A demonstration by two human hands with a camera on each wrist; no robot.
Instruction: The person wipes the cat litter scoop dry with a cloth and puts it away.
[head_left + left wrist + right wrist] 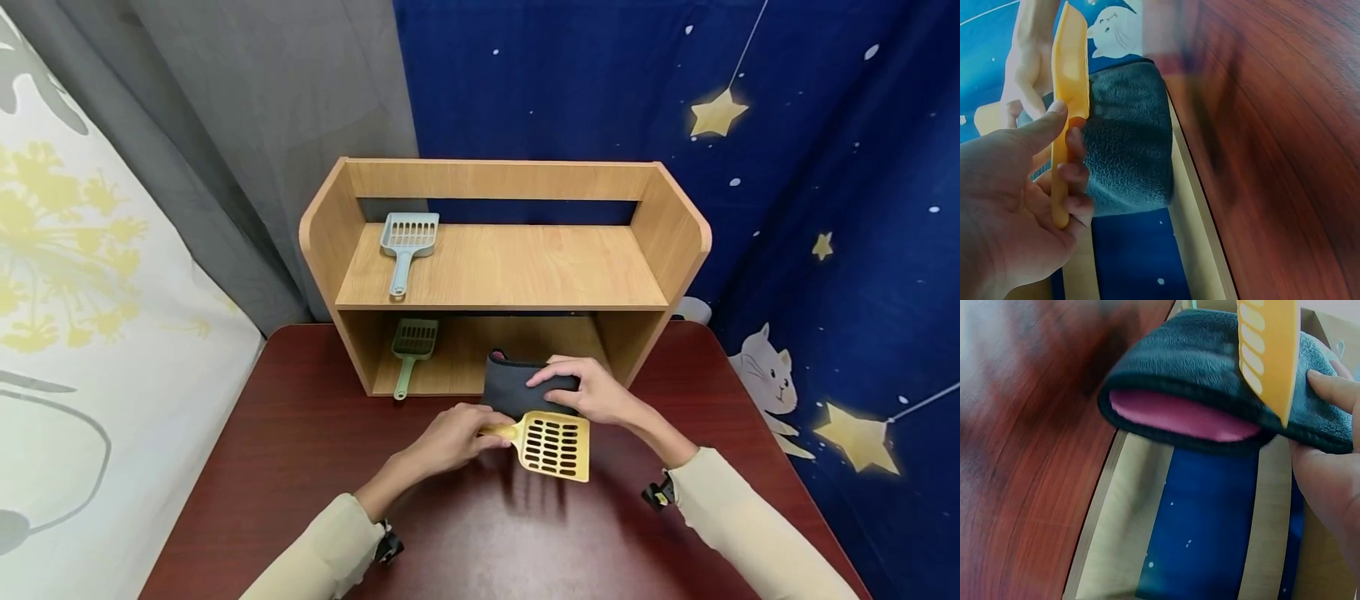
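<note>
My left hand grips the handle of a yellow slotted litter scoop, its fingers curled round it in the left wrist view. The scoop's head points right, above the table. Behind it is a dark grey fleece pouch, held up by my right hand at its right side, thumb on the near face. In the right wrist view the pouch's mouth gapes, and a pink lining shows inside. The scoop hides part of the pouch; whether they touch, I cannot tell.
A two-tier wooden shelf stands at the back of the dark red table. On its upper board lies a light blue scoop; a green scoop lies on the lower level, its handle towards the front edge. Curtains hang behind.
</note>
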